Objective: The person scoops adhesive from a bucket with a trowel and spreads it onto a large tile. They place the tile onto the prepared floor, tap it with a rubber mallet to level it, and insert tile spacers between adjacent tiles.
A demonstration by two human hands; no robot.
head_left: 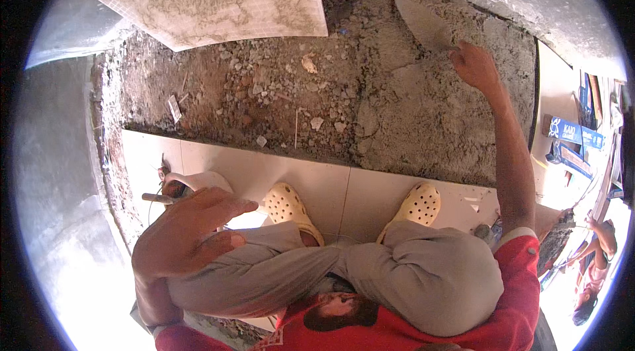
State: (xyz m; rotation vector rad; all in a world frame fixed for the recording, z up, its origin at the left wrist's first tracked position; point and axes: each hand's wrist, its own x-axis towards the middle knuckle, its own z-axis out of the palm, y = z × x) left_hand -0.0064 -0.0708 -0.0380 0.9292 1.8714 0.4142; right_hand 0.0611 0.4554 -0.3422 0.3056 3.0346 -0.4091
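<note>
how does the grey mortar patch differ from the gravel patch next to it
The mortar patch is grey and more even; the gravel patch is brown and strewn with loose stones. The right hand holds a trowel at the mortar patch, while no hand is at the gravel patch. Both border the pale floor tiles.

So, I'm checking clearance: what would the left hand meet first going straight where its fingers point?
Likely the left yellow clog, though depth is unclear and the left hand might pass above it.
</note>
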